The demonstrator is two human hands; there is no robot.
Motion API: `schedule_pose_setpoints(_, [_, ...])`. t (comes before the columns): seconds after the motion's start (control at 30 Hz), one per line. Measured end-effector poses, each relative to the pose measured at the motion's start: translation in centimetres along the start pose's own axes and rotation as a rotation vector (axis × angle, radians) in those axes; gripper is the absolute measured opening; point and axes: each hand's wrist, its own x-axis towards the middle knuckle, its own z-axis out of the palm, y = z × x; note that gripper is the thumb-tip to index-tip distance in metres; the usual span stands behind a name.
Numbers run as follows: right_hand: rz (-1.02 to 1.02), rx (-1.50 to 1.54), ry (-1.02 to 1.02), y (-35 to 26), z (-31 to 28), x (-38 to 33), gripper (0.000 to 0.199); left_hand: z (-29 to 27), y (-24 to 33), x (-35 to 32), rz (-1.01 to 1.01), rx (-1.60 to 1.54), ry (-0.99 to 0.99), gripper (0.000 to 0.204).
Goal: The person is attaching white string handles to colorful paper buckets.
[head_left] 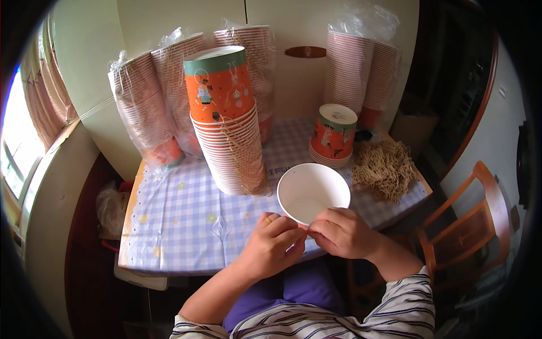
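I hold a paper cup [312, 192], white inside with an orange outer wall, tilted with its mouth toward me over the table's near edge. My left hand [272, 246] and my right hand [342, 231] both pinch its near rim, fingertips meeting there. A ring shows on a left finger. A tall leaning stack of upside-down orange cups [226, 121] with string handles stands just beyond my left hand. A short stack of the same cups [333, 135] sits beyond the held cup.
A small table under a blue-and-white checked cloth [180, 220] bears everything. A heap of tan string loops [385, 166] lies at the right. Plastic-wrapped cup sleeves [148, 110] line the back, more cup sleeves [361, 70] at the right rear. A wooden chair [468, 226] stands to the right.
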Motion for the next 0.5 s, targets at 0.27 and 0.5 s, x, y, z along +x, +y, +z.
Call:
schedule_pose_setpoints(0.27, [0.438, 0.251, -0.069, 5.2, 1.1, 2.4, 0.008, 0.7, -6.5, 4.5, -0.165, 0.154, -0.011, 0.017])
schedule_pose_setpoints(0.5, [0.629, 0.134, -0.124, 10.7, 4.4, 2.8, 0.009, 2.7, -12.1, 5.6, -0.525, -0.037, -0.144, 0.035])
